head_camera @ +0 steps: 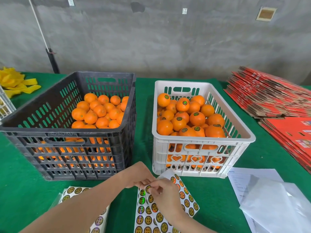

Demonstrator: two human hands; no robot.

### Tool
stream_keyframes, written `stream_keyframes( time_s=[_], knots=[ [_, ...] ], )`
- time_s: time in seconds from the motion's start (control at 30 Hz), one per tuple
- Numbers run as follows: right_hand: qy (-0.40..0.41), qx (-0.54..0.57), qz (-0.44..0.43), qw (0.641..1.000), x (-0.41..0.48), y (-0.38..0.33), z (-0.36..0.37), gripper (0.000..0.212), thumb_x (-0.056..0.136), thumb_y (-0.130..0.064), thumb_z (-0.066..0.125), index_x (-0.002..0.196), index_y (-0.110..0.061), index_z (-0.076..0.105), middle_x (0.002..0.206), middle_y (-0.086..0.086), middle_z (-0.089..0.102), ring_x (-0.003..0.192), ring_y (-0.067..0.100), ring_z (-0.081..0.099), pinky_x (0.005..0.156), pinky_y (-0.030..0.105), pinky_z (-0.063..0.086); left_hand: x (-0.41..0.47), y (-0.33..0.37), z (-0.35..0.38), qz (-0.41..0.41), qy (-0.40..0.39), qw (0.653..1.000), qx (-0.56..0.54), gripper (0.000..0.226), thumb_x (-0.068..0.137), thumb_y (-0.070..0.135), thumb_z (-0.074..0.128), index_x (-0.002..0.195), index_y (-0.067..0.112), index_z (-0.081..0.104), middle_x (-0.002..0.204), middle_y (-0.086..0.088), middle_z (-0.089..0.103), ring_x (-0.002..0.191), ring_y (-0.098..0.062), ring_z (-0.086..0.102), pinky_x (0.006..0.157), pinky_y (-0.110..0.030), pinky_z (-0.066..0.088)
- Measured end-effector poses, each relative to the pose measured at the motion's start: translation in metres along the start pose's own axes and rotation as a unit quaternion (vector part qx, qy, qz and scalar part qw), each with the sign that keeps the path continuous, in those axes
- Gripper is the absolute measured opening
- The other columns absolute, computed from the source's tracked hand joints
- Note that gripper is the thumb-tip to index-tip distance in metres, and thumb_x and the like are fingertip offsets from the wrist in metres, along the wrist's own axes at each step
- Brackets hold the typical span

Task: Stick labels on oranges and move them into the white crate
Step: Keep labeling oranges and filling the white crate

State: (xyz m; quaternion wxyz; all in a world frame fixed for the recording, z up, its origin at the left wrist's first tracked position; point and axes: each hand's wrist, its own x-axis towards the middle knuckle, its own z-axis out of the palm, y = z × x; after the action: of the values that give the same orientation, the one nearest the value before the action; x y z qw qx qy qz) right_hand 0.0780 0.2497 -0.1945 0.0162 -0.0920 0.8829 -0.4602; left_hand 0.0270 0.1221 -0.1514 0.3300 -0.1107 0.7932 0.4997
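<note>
A black crate (55, 132) on the left holds unlabelled oranges (99, 111). To its right a white crate (202, 142) is filled with oranges that carry round labels (196, 118). In front of the crates lie label sheets (148, 214) with rows of round gold stickers. My left hand (139, 175) and my right hand (161, 190) meet above the top of a sheet. The fingers of both pinch at one round label (148, 188) at the sheet's upper edge. Neither hand holds an orange.
Another label sheet (74, 192) lies at the lower left, partly under my left forearm. White papers and plastic (269, 199) lie at the lower right. Stacks of flat red cartons (272, 98) fill the right side. Yellow netting (15, 83) sits at the far left.
</note>
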Motion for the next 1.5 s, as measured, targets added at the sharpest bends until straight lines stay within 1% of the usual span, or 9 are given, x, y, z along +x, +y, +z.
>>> stream_keyframes(
  time_s=[0.23,0.33,0.47,0.73,0.87,1.0,1.13,1.27,1.5],
  knots=[
    [-0.04,-0.01,0.029,0.999,0.004,-0.008,-0.005,0.014,0.081,-0.013,0.069,0.072,-0.024,0.066,0.069,-0.013,0.056,0.061,-0.001,0.049,0.06,0.007,0.04,0.0,0.0,0.005,-0.009,0.024,0.997,0.073,0.031,0.08,-0.006,0.056,0.053,0.006,0.051,0.041,0.003,0.044,0.041,-0.008,0.035,0.044,-0.015,0.032],
    [-0.037,-0.004,0.05,0.998,0.005,-0.012,-0.004,0.03,0.081,-0.013,0.069,0.063,-0.033,0.055,0.066,-0.016,0.055,0.058,-0.001,0.049,0.059,0.005,0.038,0.0,0.003,0.005,0.008,0.029,0.993,0.115,0.023,0.084,-0.003,0.053,0.063,0.007,0.051,0.054,-0.002,0.041,0.053,-0.014,0.035,0.053,-0.019,0.03],
    [0.022,0.035,0.041,0.998,0.002,-0.011,-0.002,0.01,0.08,-0.01,0.071,0.079,-0.019,0.067,0.066,-0.016,0.054,0.059,-0.002,0.049,0.062,0.006,0.04,-0.002,0.009,0.004,0.027,0.013,0.993,0.115,0.014,0.082,-0.003,0.051,0.087,0.006,0.059,0.075,-0.015,0.043,0.078,-0.022,0.033,0.071,-0.031,0.028],
    [0.019,0.04,0.018,0.999,0.0,-0.009,-0.009,0.007,0.079,-0.005,0.071,0.083,-0.01,0.073,0.072,-0.006,0.058,0.06,-0.002,0.05,0.062,0.006,0.042,-0.001,0.007,0.0,0.028,-0.003,0.999,0.022,0.024,0.082,-0.009,0.053,0.101,-0.019,0.064,0.091,-0.023,0.062,0.08,-0.027,0.054,0.076,-0.028,0.045],
    [0.02,0.057,0.02,0.998,0.0,-0.011,-0.008,0.009,0.077,-0.005,0.073,0.074,-0.013,0.071,0.065,-0.011,0.057,0.056,-0.005,0.051,0.061,0.007,0.042,0.001,0.007,0.0,0.004,0.0,1.0,0.026,0.011,0.081,-0.01,0.054,0.083,-0.01,0.064,0.071,-0.015,0.06,0.061,-0.019,0.053,0.058,-0.022,0.045],
    [0.063,0.033,-0.02,0.997,-0.002,-0.01,-0.001,0.01,0.076,-0.007,0.075,0.069,-0.013,0.071,0.064,-0.014,0.058,0.058,-0.003,0.051,0.06,0.009,0.042,0.006,0.004,0.002,-0.003,0.024,0.995,0.092,0.027,0.081,-0.005,0.052,0.056,0.007,0.05,0.048,-0.001,0.043,0.043,-0.011,0.039,0.046,-0.019,0.035],
    [0.069,0.03,-0.055,0.996,0.0,-0.008,-0.001,0.016,0.075,-0.002,0.073,0.065,-0.012,0.066,0.066,-0.005,0.061,0.06,0.0,0.049,0.062,0.016,0.044,0.011,0.0,-0.003,0.054,0.012,0.98,0.19,0.025,0.092,0.005,0.048,0.072,0.017,0.056,0.066,0.006,0.05,0.058,-0.004,0.046,0.054,-0.012,0.038],
    [0.075,0.067,-0.071,0.992,0.009,-0.019,-0.016,0.014,0.078,-0.002,0.071,0.068,-0.011,0.067,0.068,0.005,0.06,0.064,0.009,0.049,0.063,0.02,0.043,0.004,-0.004,-0.008,0.139,-0.001,0.954,0.267,0.025,0.087,-0.003,0.045,0.066,0.006,0.052,0.056,0.003,0.035,0.053,-0.01,0.027,0.047,-0.015,0.024],
    [0.089,0.124,-0.217,0.964,0.035,-0.094,-0.057,0.017,0.081,-0.01,0.066,0.075,-0.026,0.062,0.075,-0.005,0.059,0.07,0.009,0.053,0.064,0.016,0.042,-0.03,0.008,-0.023,0.314,0.091,0.87,0.369,0.019,0.096,0.022,0.052,0.104,0.008,0.062,0.089,-0.005,0.064,0.075,-0.017,0.055,0.064,-0.025,0.038]
  ],
)
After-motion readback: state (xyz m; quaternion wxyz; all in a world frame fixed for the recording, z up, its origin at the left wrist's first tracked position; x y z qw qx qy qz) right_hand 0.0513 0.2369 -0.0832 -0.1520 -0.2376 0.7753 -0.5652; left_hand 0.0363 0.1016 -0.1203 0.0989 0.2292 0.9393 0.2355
